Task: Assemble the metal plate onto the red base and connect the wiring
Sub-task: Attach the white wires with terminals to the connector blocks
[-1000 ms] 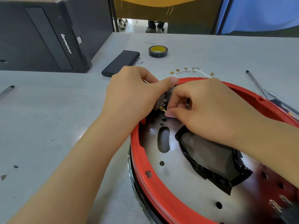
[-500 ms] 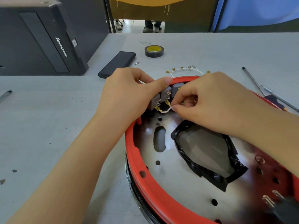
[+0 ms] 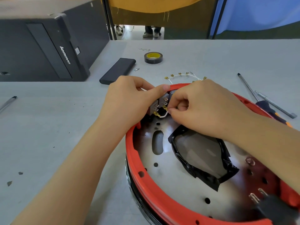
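Note:
The round red base point(image 3: 134, 161) lies on the grey table with the shiny metal plate point(image 3: 164, 179) seated inside it. A black-taped patch point(image 3: 201, 153) covers the plate's middle. At the base's far rim sits a block of grey switches point(image 3: 159, 103) with brass terminals. My left hand point(image 3: 129, 101) grips this block from the left, thumb over its top. My right hand point(image 3: 203, 106) pinches a short white wire point(image 3: 163, 115) with brass connectors at the switch terminals. A loose white wire harness point(image 3: 183, 76) lies just beyond the rim.
A black computer case point(image 3: 40, 49) stands at the back left. A black slab point(image 3: 117, 71) and a tape roll point(image 3: 153, 57) lie behind the base. Screwdrivers point(image 3: 263, 101) lie to the right, a pen point(image 3: 8, 103) at the left edge. A black plug point(image 3: 276, 208) sits at the lower right.
My right hand has pulled back slightly from the switches, exposing the short white wire and its brass connectors. The left hand keeps its grip on the switch block.

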